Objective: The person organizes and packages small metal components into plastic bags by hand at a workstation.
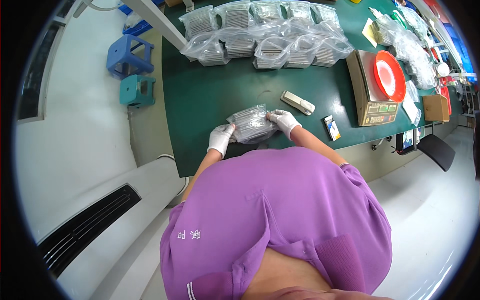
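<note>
A clear plastic bag (251, 123) full of small grey parts lies on the green table (210, 95), close to its near edge. My left hand (220, 138), in a white glove, grips the bag's left end. My right hand (283, 121), also gloved in white, holds the bag's right end from above. Both hands are closed on the bag's edges.
Several filled clear bags (265, 35) are piled at the table's far side. A beige stapler (298, 102) lies right of my hands, beside a small box (331, 127). A scale with a red bowl (390, 75) stands at right. Two blue stools (131, 67) stand left.
</note>
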Demonstrator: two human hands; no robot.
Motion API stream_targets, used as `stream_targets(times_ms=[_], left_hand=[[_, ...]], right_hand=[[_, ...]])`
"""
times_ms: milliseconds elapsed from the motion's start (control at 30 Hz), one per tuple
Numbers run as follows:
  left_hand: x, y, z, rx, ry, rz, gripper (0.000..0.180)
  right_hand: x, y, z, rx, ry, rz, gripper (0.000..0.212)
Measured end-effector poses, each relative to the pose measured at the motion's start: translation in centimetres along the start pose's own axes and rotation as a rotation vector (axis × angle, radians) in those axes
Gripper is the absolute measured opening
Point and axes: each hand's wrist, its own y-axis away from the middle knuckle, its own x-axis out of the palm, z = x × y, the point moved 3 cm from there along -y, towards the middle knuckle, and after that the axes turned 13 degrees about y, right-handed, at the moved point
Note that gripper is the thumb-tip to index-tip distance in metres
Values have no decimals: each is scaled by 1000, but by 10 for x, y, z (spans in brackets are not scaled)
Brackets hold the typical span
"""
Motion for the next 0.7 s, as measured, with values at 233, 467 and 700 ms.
stream_targets(times_ms=[233,467,700], left_hand=[[-12,8,-15,-120,111,153,20],[-11,4,-18,210,-123,51,11],[4,18,-42,422,-365,120,13]], right_hand=[[-15,14,20,-85,41,-10,20],[-13,20,32,-333,499,-199,16],[-17,31,46,-423,472,16,13]])
